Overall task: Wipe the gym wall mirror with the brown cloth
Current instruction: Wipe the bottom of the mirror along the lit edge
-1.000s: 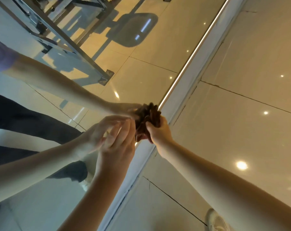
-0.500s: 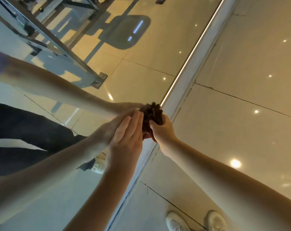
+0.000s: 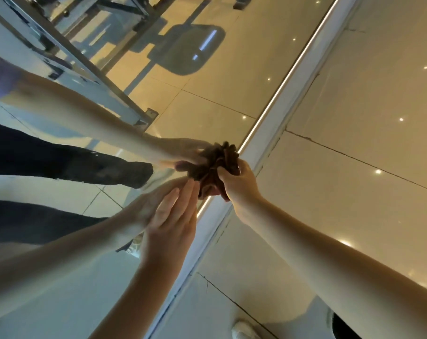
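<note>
Cloth [image 3: 211, 165]: brown, bunched into a tight wad, lying against the mirror [image 3: 207, 69] close beside its pale border [image 3: 303, 77], about mid-frame.

Right grip [image 3: 239, 185]: I see the fingers curled round the cloth, holding the wad onto the glass. The forearm runs in from the lower right.

Left grip [image 3: 169, 228]: empty, spread flat with the fingers straight and together. Its fingertips [image 3: 190, 187] reach the lower edge of the cloth; I cannot tell whether they touch it. The palm sits close to the glass, and its reflection meets it there.

Mirror: fills the left half of the view. It reflects both arms, the cloth, dark trousers, glossy tiles and a metal frame [image 3: 105, 77] of gym equipment at upper left. A thin bright line [image 3: 281, 86] runs along the glass edge, just inside the border.

Floor [image 3: 366, 143]: glossy beige tiles on the right of the border, with dark joints and small ceiling-light glints.

Shoe [image 3: 243, 331]: one white toe shows at the bottom edge, on the floor near the border.
</note>
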Motion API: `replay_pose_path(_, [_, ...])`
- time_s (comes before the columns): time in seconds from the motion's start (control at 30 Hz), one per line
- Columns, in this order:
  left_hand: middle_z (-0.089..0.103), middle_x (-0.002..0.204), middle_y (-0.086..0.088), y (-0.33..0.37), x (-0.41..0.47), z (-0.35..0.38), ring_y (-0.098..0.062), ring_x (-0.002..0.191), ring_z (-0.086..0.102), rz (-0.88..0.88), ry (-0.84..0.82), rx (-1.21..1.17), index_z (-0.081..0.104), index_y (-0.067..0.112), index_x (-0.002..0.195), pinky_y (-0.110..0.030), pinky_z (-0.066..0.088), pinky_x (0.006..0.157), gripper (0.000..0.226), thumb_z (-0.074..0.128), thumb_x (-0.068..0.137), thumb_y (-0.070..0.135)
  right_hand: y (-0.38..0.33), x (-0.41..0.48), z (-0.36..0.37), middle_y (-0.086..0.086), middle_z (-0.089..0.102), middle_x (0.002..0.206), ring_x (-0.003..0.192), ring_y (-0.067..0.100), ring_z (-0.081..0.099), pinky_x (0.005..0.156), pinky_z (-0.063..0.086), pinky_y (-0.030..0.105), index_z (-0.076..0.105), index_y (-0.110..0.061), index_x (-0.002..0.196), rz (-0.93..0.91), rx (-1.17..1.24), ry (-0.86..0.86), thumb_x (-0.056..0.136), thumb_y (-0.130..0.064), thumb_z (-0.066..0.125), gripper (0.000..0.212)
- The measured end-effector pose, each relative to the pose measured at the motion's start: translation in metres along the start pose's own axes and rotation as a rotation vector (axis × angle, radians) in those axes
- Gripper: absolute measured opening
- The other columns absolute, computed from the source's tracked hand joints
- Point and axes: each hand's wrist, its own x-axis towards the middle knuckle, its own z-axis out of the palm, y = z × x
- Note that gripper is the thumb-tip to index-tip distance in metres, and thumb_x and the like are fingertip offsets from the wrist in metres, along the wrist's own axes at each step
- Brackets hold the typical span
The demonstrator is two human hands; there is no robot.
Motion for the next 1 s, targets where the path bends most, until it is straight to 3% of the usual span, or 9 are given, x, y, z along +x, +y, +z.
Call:
replay_pose_path(0.17, [0.052, 0.146, -0.016, 0.000, 0.005, -0.001, -0.028, 0.140, 0.039, -0.025, -0.059, 0.052, 0.062, -0.003, 0.129, -0.039, 0.013, 0.121, 0.047, 0.056, 0.086, 0.016, -0.037, 0.010, -0.011, 0.002, 0.058, 0.127, 0.116, 0.014, 0.058, 0.083, 0.054, 0.017, 0.043, -0.014, 0.143, -0.266, -0.034, 0.022, 0.098, -0.015, 0.057, 0.047])
replay_pose_path(0.3, [0.050, 0.147, -0.016, 0.000, 0.016, -0.004, -0.027, 0.141, 0.035, -0.077, -0.011, 0.063, 0.056, -0.004, 0.134, -0.039, 0.012, 0.121, 0.048, 0.053, 0.090, 0.013, -0.026, 0.014, -0.009, 0.006, 0.058, 0.130, 0.119, 0.022, 0.059, 0.101, 0.051, 0.040, 0.041, -0.018, 0.144, -0.109, -0.064, -0.012, 0.099, -0.010, 0.051, 0.046])
replay_pose_path(0.37, [0.050, 0.147, -0.016, 0.002, 0.024, -0.006, -0.027, 0.141, 0.035, -0.084, -0.012, 0.053, 0.057, -0.004, 0.132, -0.039, 0.013, 0.120, 0.048, 0.053, 0.088, 0.014, -0.033, 0.018, -0.012, 0.008, 0.058, 0.129, 0.119, 0.023, 0.059, 0.103, 0.050, 0.041, 0.042, -0.017, 0.143, -0.065, -0.091, -0.023, 0.099, -0.008, 0.051, 0.046])
replay_pose_path(0.5, [0.047, 0.150, -0.016, 0.008, 0.038, -0.004, -0.028, 0.143, 0.031, -0.048, -0.040, 0.083, 0.061, -0.002, 0.129, -0.040, 0.011, 0.119, 0.049, 0.044, 0.087, 0.015, -0.046, 0.034, -0.026, 0.004, 0.057, 0.131, 0.122, 0.019, 0.056, 0.104, 0.049, 0.037, 0.042, -0.017, 0.143, -0.255, -0.157, 0.004, 0.098, -0.012, 0.056, 0.047])
replay_pose_path(0.57, [0.048, 0.149, -0.016, 0.010, 0.045, -0.001, -0.027, 0.143, 0.032, -0.043, -0.043, 0.090, 0.059, -0.002, 0.131, -0.040, 0.010, 0.119, 0.050, 0.044, 0.087, 0.015, -0.040, 0.045, -0.028, 0.004, 0.056, 0.133, 0.122, 0.020, 0.055, 0.101, 0.049, 0.034, 0.040, -0.018, 0.145, -0.250, -0.175, 0.034, 0.099, -0.012, 0.054, 0.049])
replay_pose_path(0.7, [0.051, 0.146, -0.016, 0.016, 0.058, 0.002, -0.027, 0.141, 0.034, -0.063, -0.002, 0.058, 0.058, -0.003, 0.131, -0.040, 0.012, 0.118, 0.046, 0.046, 0.089, 0.013, -0.022, 0.057, -0.025, 0.007, 0.057, 0.131, 0.112, 0.021, 0.059, 0.083, 0.052, 0.029, 0.039, -0.022, 0.145, 0.007, -0.076, 0.060, 0.101, -0.012, 0.051, 0.047])
replay_pose_path(0.83, [0.051, 0.145, -0.017, 0.018, 0.065, 0.003, -0.028, 0.139, 0.036, -0.064, -0.014, 0.015, 0.057, -0.004, 0.130, -0.040, 0.013, 0.118, 0.046, 0.044, 0.090, 0.015, -0.041, 0.068, -0.034, 0.005, 0.059, 0.125, 0.107, 0.019, 0.060, 0.068, 0.051, 0.022, 0.043, -0.018, 0.141, 0.009, -0.014, 0.034, 0.099, -0.009, 0.054, 0.045])
replay_pose_path(0.93, [0.050, 0.147, -0.017, 0.019, 0.071, 0.006, -0.027, 0.140, 0.036, -0.047, -0.041, 0.004, 0.063, -0.002, 0.125, -0.040, 0.013, 0.119, 0.044, 0.043, 0.091, 0.017, -0.064, 0.085, -0.048, 0.003, 0.059, 0.128, 0.116, 0.018, 0.059, 0.092, 0.054, 0.032, 0.045, -0.018, 0.141, -0.163, -0.018, 0.072, 0.096, -0.006, 0.056, 0.047])
replay_pose_path(1.0, [0.050, 0.147, -0.016, 0.019, 0.078, 0.007, -0.028, 0.141, 0.035, -0.032, -0.054, 0.001, 0.065, -0.001, 0.124, -0.039, 0.012, 0.119, 0.044, 0.041, 0.091, 0.017, -0.068, 0.095, -0.053, 0.004, 0.057, 0.133, 0.121, 0.020, 0.057, 0.102, 0.050, 0.037, 0.042, -0.018, 0.143, -0.177, -0.008, 0.090, 0.097, -0.005, 0.054, 0.050])
